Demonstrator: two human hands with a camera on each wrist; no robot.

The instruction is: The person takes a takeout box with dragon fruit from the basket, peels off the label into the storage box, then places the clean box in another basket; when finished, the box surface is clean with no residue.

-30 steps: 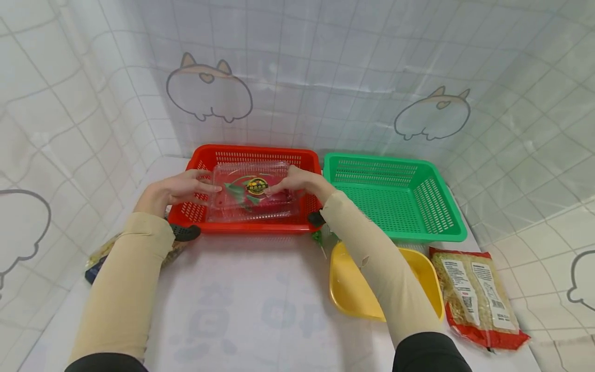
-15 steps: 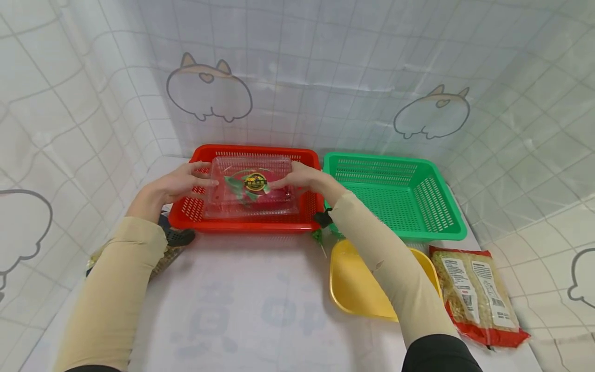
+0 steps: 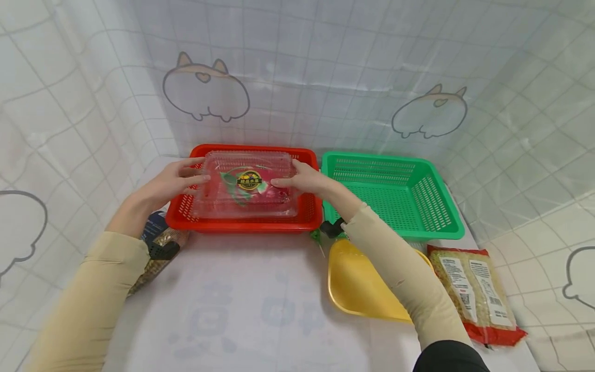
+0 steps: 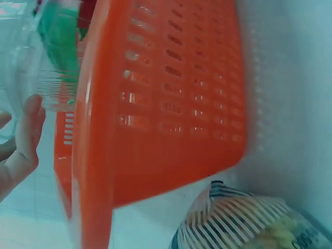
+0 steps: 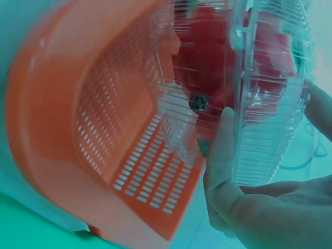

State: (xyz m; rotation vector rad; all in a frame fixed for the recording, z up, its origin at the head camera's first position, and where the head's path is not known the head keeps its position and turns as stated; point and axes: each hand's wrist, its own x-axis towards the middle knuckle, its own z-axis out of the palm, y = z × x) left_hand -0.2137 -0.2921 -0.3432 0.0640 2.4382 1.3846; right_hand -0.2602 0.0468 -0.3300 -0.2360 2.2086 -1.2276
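A clear plastic clamshell fruit box (image 3: 246,182) with a gold-and-black label is held over the red basket (image 3: 246,227). Inside it lies red fruit (image 5: 207,62) with green tips, like dragon fruit. My left hand (image 3: 172,182) grips the box's left end, thumb on the lid's edge and fingers spread along the side. At the other end my right hand (image 3: 310,180) holds it between thumb on top and fingers behind or below, partly hidden. Both wrist views show the box tilted at the basket's rim; in the right wrist view it stands above the basket floor.
A green basket (image 3: 386,206) adjoins the red one on the right. A yellow tray (image 3: 355,284) sits in front of it, under my right forearm. Bags of dry goods lie at the right edge (image 3: 479,294) and beside my left wrist (image 4: 249,218). A patterned curtain surrounds the table.
Both hands have raised the fruit box out of the red basket and shifted it slightly left and nearer the camera. My left forearm has swung left, uncovering more of the bag there.
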